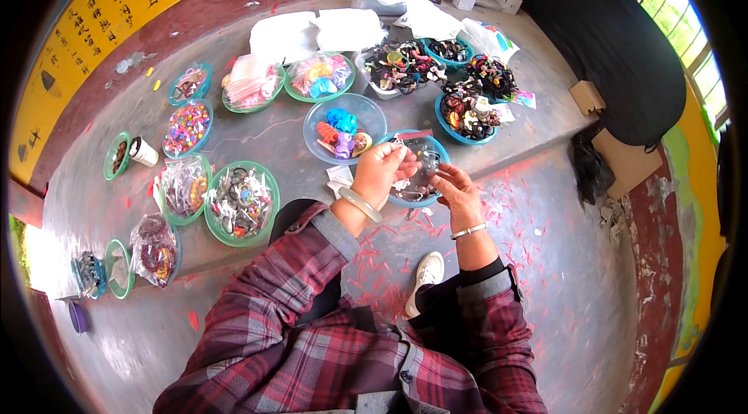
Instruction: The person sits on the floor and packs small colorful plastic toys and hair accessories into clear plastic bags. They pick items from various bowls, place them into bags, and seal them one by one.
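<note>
My left hand [379,175], a pale bangle on its wrist, is closed with thumb and fingertips together. My right hand [458,194], wearing a thin silvery bracelet, has its fingertips pinched at the same height. Both are held over a blue bowl [445,152]. Between them shows something clear and dark [425,168]; I cannot tell whether it is a plastic bag in my fingers or lies in the bowl. Just beyond my left hand stands a translucent bowl [312,119] of coiled bands in blue, red and purple.
A grey ledge carries several bowls: hair ties in a green bowl [241,239], colourful small pieces in a blue bowl [188,127], dark hair bands [401,67] farther back. White foam trays [283,38] lie behind. Red strips [374,258] litter the floor by my shoe [426,274].
</note>
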A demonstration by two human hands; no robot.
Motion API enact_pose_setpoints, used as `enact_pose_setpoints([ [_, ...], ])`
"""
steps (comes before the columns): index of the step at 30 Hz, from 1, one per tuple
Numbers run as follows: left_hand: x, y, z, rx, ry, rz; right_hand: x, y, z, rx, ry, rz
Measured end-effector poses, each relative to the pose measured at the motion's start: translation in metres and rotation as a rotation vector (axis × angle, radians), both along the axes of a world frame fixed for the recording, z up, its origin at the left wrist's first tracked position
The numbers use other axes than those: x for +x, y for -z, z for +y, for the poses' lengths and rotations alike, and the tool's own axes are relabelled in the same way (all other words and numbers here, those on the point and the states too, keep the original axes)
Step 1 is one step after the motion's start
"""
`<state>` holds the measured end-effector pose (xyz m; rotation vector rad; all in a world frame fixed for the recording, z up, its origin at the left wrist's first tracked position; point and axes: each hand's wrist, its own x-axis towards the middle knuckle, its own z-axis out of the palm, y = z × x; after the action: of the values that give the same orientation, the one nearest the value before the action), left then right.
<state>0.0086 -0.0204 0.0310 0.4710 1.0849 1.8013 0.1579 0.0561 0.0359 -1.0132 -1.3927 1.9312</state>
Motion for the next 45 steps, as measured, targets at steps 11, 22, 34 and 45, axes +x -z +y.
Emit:
enact_pose_setpoints([
  [11,0.013,0.019,0.003,-0.073,0.324,0.054,0.003,0.012,0.019,-0.003,-0.006,-0.045],
  [22,0.01,0.007,-0.003,-0.111,0.313,-0.064,0.002,0.007,0.015,-0.012,0.022,-0.058],
  [34,0.006,0.015,-0.001,-0.079,0.304,-0.055,0.001,0.007,0.014,0.03,0.045,-0.055],
  [45,0.006,0.022,0.0,-0.098,0.209,0.113,-0.006,-0.009,-0.007,1.136,0.057,-0.315],
])
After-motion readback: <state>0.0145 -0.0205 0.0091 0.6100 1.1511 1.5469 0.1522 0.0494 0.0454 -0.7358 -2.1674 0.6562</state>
